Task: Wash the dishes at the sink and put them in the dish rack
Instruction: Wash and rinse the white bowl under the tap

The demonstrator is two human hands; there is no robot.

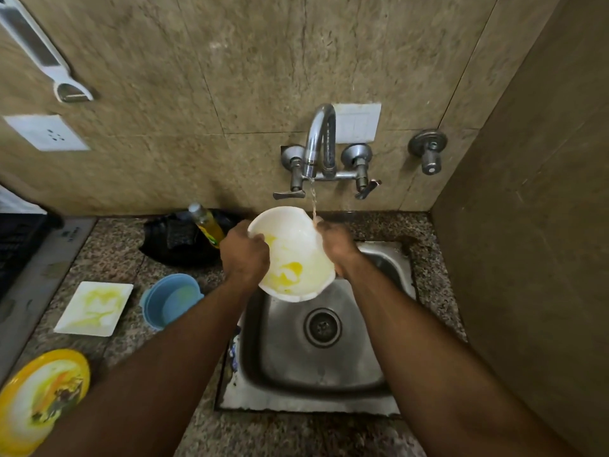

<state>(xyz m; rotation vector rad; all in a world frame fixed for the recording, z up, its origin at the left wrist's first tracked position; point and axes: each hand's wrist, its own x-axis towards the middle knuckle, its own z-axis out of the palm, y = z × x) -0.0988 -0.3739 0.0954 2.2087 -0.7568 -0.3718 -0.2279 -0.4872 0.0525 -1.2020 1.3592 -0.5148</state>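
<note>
A white bowl (pixel 291 255) smeared with yellow residue is held tilted over the steel sink (pixel 316 364). My left hand (pixel 244 253) grips its left rim and my right hand (pixel 336 245) grips its right rim. Water runs from the chrome tap (pixel 318 140) in a thin stream onto the fingers of my right hand at the bowl's edge. On the counter to the left lie a dirty white square plate (pixel 95 308), a blue cup (pixel 171 300) and a yellow plate (pixel 43 397) with food remains.
A bottle of yellow dish soap (pixel 206 224) leans on a black cloth or bag (pixel 178 239) behind the cup. A black crate (pixel 19 245) sits at the far left. A side wall closes in on the right. A second small tap (pixel 428 151) sticks out of the back wall.
</note>
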